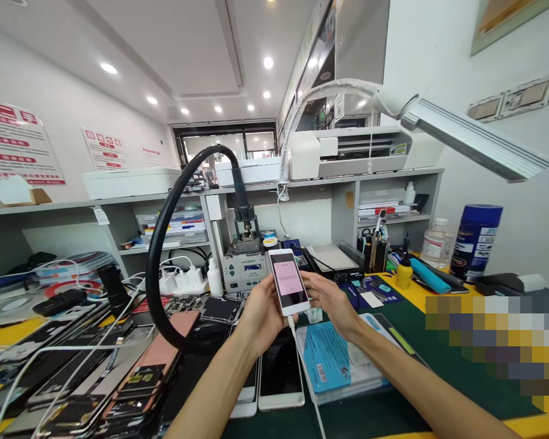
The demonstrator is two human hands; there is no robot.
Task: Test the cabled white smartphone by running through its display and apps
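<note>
A white smartphone (pixel 289 281) with a lit pinkish screen is held upright, slightly tilted, above the work mat. My left hand (pixel 261 314) wraps its left edge and lower back. At the phone's right edge is my right hand (pixel 332 299), its fingers reaching to the side and partly behind; how firmly they press is hard to see. A white charging cable (pixel 308 382) is plugged into the bottom of the phone and runs down toward me. Beneath lies another white-framed phone (pixel 281 375) with a dark screen, and beside it a blue-and-white package (pixel 327 353).
Phone parts and screens (pixel 137 381) cover the left side. A thick black hose (pixel 153 262) arcs over them from the hot-air station (pixel 247 274). A lamp (pixel 480 137) overhangs the right. A yellow bottle (pixel 404 274) and a blue spray can (pixel 474 244) stand at the back right.
</note>
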